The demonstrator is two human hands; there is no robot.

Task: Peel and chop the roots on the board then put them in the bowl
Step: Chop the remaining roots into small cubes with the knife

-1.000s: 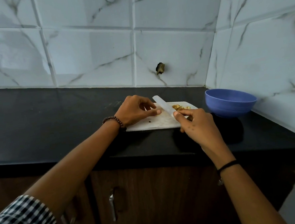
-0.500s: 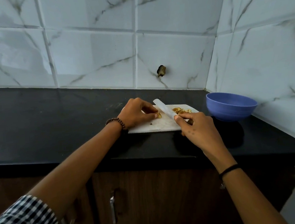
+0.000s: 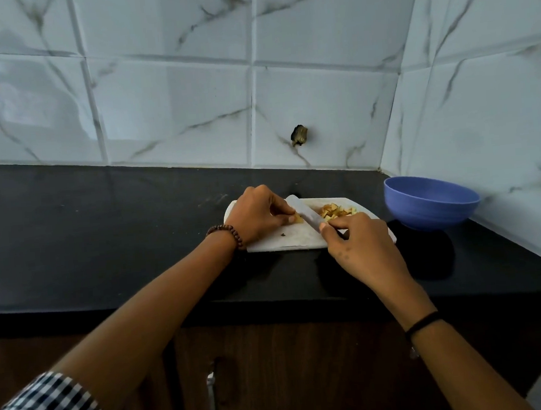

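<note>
White board (image 3: 285, 239): my left hand (image 3: 257, 215) is pinching the root (image 3: 298, 219) steady for slicing; my right hand (image 3: 360, 246) is gripping the knife (image 3: 305, 215); cut pieces (image 3: 336, 212) are lying at two o'clock, nearer the bowl (image 3: 431, 208).

A black countertop (image 3: 103, 234) runs along a wall of white tiles (image 3: 173, 99) with grey veins; the wall turns a corner at the right; a small dark object (image 3: 299, 135) sits on one tile; below the countertop are brown wooden cabinet doors (image 3: 307, 363), one with a metal handle (image 3: 212, 397).
</note>
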